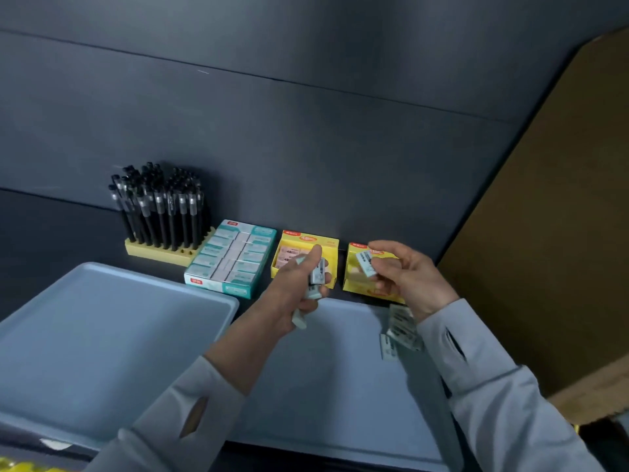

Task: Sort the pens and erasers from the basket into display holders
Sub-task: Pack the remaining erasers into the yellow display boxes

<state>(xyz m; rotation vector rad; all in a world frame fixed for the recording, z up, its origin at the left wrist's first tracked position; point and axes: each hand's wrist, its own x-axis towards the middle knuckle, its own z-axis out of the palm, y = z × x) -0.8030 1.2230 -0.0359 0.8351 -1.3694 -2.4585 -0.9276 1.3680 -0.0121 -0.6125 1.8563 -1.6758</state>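
My left hand (295,284) grips a small stack of wrapped erasers (317,273) in front of the left yellow display box (326,245). My right hand (406,275) pinches one eraser (367,264) over the right yellow display box (354,284). A few more erasers (401,330) lie on the right blue tray (340,386), partly hidden by my right sleeve. Black pens (158,206) stand upright in a tan holder (153,252) at the back left. A teal box (231,257) full of erasers sits beside the holder.
A second blue tray (102,335) lies at the left. A dark wall runs right behind the display boxes. A brown cardboard panel (544,233) stands at the right. Something yellow (20,466) shows at the bottom left corner.
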